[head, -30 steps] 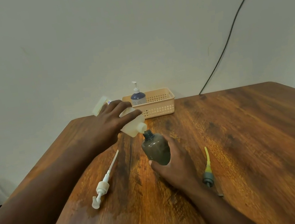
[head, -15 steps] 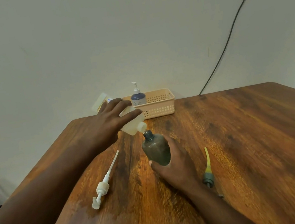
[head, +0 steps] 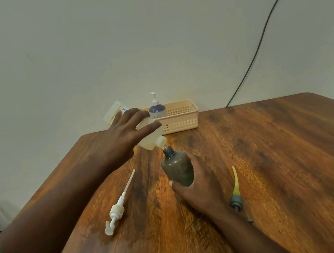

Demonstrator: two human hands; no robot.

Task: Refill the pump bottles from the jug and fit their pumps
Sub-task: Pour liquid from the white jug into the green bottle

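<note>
My left hand (head: pixel 127 133) grips the pale jug (head: pixel 149 139), tipped with its spout down over the open neck of a dark grey bottle (head: pixel 177 167). A thin stream of clear liquid runs from spout to neck. My right hand (head: pixel 198 189) holds the grey bottle upright on the wooden table (head: pixel 289 161). A white pump (head: pixel 118 209) with its long tube lies on the table to the left. A grey pump with a yellow tube (head: pixel 236 194) lies to the right of my right hand.
A peach plastic basket (head: pixel 182 117) stands at the table's far edge against the wall. In it is a blue bottle (head: pixel 157 110) with a white pump fitted. A black cable (head: pixel 258 44) runs up the wall at the right.
The jug has tilted slightly further, its rear end higher. Both hands and the grey bottle stay in place.
</note>
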